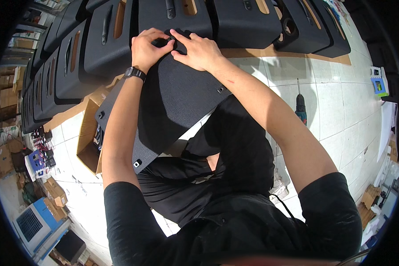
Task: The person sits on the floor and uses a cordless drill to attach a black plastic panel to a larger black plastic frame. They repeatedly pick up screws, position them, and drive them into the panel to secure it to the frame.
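Note:
A dark grey textured panel (177, 106) lies slanted across my crossed legs, with small corner fittings (137, 163) along its edges. At the panel's far end my left hand (145, 49) is closed, thumb and index finger pinching a small black part (171, 39). From the other side my right hand (200, 52) bears on the same part, its index finger and thumb at it and the other fingers bent. The part's exact kind is too small and too covered to tell.
Black box-shaped cabinets (175, 22) with strap handles and slots stand in rows ahead and to the left, on cardboard. A power drill (300, 108) lies on the tiled floor (332, 128) at my right. An open cardboard box (88, 148) sits left of the panel.

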Motion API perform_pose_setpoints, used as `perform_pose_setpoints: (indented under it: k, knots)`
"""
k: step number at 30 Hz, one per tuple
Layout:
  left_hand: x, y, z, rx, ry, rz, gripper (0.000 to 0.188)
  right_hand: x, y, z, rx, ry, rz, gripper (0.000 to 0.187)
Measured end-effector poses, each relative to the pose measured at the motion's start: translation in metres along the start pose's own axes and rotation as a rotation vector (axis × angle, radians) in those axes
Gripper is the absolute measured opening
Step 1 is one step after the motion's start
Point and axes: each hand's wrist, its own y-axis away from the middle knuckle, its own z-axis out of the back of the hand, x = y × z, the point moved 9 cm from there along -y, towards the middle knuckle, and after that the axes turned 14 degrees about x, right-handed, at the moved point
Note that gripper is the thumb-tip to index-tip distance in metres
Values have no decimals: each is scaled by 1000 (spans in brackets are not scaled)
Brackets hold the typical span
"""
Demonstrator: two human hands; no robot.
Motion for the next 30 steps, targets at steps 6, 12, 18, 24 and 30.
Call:
perform_pose_setpoints:
  k: [6, 12, 18, 24, 30]
  knots:
    - [-8, -2, -1, 46, 30, -37, 29, -5, 3, -1, -66, 15, 8, 78]
    - [-8, 1, 4, 351, -230, -150, 50, -1, 3, 2, -80, 11, 11, 77]
    - [-5, 14, -4, 456, -368, -195, 54, -1, 3, 3, -70, -4, 13, 76]
    - [6, 16, -6, 473, -228, -176, 54, 2, 3, 3, -51, -18, 14, 76]
    - [3, 14, -9, 582, -116, -91, 59, 0, 2, 2, -25, 20, 0, 76]
